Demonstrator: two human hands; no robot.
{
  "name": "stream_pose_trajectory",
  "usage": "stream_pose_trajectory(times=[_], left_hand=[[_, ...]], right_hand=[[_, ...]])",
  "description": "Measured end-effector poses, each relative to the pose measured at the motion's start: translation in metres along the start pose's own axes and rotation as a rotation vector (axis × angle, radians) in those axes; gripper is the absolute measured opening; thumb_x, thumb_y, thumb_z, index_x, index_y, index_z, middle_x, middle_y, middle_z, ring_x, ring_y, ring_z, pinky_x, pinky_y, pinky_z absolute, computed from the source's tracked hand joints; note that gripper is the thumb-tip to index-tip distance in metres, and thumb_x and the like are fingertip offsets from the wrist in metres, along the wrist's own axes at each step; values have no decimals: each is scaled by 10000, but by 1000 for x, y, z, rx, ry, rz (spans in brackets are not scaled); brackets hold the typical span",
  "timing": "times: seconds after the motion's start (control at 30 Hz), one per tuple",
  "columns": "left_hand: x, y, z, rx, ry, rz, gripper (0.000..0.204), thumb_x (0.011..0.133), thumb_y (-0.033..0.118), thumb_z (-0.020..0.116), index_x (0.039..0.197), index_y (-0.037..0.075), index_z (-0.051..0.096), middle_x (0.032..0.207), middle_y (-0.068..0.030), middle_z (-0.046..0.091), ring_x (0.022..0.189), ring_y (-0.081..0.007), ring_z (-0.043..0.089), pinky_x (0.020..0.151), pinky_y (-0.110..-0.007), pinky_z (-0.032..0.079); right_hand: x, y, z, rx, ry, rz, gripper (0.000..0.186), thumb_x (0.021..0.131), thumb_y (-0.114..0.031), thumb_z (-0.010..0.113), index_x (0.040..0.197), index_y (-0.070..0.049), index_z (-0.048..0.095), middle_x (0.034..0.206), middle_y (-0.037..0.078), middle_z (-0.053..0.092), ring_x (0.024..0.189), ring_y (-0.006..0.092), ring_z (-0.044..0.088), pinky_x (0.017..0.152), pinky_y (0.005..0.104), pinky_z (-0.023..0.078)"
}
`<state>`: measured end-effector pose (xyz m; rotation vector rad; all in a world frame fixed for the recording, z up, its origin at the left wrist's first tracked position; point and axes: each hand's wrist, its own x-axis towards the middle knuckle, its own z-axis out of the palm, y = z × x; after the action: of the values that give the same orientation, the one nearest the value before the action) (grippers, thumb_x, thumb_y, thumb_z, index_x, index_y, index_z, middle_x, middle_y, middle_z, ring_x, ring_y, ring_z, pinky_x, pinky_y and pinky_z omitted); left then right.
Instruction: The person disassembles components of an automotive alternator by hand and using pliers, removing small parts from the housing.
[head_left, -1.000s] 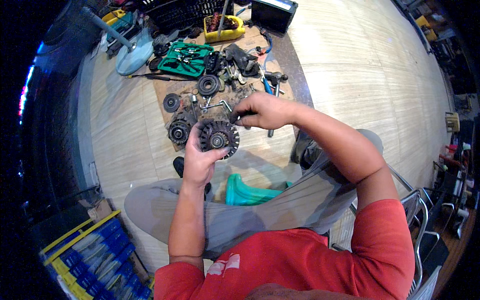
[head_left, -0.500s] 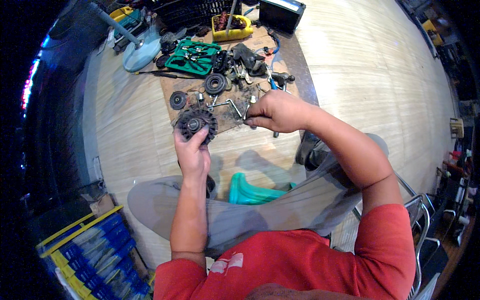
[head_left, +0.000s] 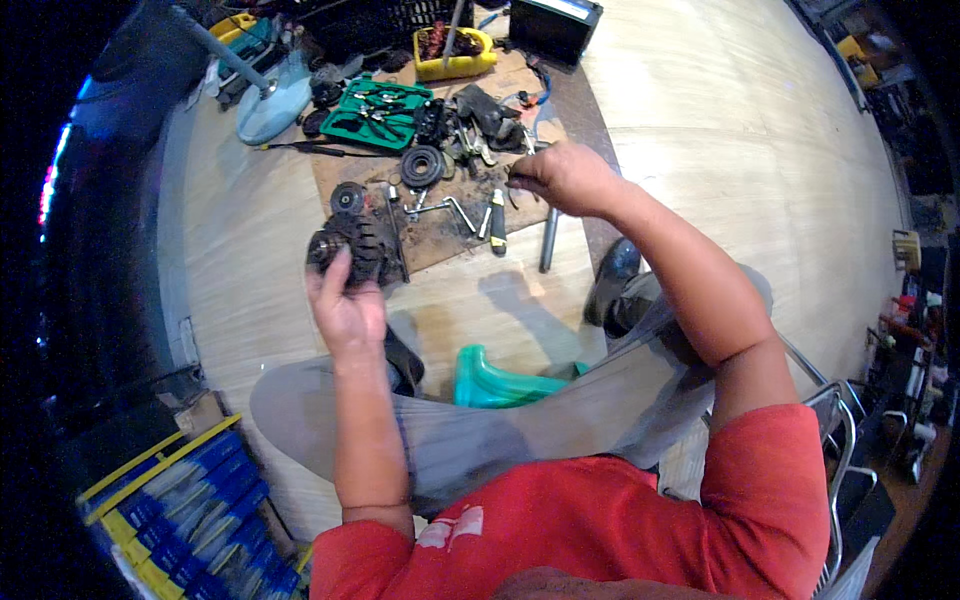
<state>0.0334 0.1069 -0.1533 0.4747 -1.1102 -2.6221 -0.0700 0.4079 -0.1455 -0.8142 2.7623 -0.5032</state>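
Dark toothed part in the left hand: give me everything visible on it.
The dark toothed part is near-black, roundish and grimy, apparently metal, with chunky teeth around its rim and small bright glints at its hub end. It is tilted, hub toward the picture's left. The left hand grips it from the near side, over the near-left edge of the brown board. Blur hides finer detail; whether it touches anything beneath is unclear.

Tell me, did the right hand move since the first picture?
Yes. Judged against the yellow tub, the right hand has shifted rightward and a little farther up the view.
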Motion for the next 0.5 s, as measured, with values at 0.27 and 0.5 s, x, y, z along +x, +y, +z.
stream_pose_trajectory(times=[0.27,0.5], left_hand=[[-11,-5,3,48,-47,-42,467,811,-79,582,1262,-21,476,1186,-162,590,1095,-287,594,978,-420,487],[-33,-38,7,147,-225,-128,528,810,-107,549,1316,-11,433,1226,-148,580,1102,-280,598,978,-406,489]], right_hand=[[-5,47,-2,-192,-215,119,256,871,-309,609,1039,-131,687,923,142,692,901,360,656,758,471,519],[-8,-1,28,253,-363,-147,756,778,-336,761,1382,-15,438,1207,251,603,1118,397,583,944,423,471]])
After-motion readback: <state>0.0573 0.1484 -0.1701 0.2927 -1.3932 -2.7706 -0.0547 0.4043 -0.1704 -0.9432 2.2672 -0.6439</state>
